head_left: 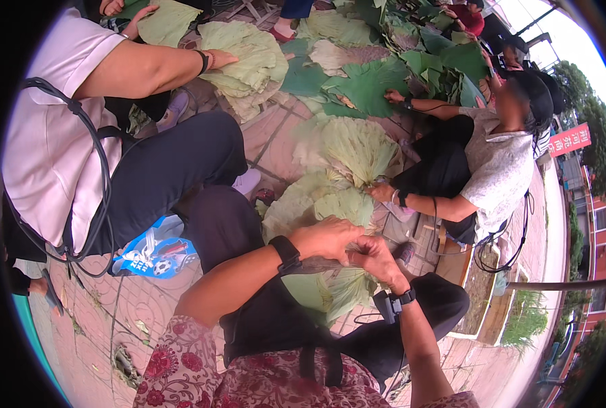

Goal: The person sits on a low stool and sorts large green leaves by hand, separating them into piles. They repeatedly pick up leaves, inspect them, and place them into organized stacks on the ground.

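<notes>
My left hand (326, 239) and my right hand (379, 260) meet in front of me, fingers curled and touching. Whatever is pinched between them is hidden by the fingers. Just beyond them spread pale green lotus leaves (306, 202). Below the hands, nearer my lap, another pale lotus leaf (347, 291) hangs or lies with its ribs showing. Each of my wrists carries a dark strap with a small device.
At right a co-worker grips a fanned leaf bundle (350, 146); at left another holds pale leaves (245, 58). Dark green leaves (371, 85) cover the far paving. A blue printed bag (157, 251) lies at left, and a planter box (476, 299) stands at right.
</notes>
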{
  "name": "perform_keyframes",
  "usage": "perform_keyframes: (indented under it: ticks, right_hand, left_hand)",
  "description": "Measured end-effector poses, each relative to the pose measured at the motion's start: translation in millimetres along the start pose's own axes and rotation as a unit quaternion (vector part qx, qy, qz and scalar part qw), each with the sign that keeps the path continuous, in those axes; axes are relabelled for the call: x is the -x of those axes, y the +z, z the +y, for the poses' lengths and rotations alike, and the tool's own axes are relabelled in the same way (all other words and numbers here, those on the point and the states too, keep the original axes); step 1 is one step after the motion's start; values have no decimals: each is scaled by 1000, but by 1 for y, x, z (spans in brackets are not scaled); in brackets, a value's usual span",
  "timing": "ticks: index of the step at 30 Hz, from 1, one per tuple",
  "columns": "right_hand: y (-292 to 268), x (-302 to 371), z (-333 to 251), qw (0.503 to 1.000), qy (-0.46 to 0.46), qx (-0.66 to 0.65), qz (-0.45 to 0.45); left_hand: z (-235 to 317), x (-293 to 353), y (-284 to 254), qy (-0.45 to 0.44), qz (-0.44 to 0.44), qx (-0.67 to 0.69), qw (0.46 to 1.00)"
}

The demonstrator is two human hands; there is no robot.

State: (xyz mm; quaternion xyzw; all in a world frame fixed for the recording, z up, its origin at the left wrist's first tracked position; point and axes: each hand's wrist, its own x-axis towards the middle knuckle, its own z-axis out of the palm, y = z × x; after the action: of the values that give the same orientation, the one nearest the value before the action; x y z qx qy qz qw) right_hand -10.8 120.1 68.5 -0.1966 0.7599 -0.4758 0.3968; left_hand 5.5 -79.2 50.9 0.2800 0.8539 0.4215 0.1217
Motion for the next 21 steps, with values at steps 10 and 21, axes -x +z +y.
perform_keyframes:
  ticks: [10,21]
  right_hand:
    - [-18,-37,248,979,-21,30,202]
    - [46,-25,235,983,102,69,135]
  left_hand:
    - [-5,-8,-13,-24,216,-141,966]
    - [1,-4,-23,-118,255,-111,953]
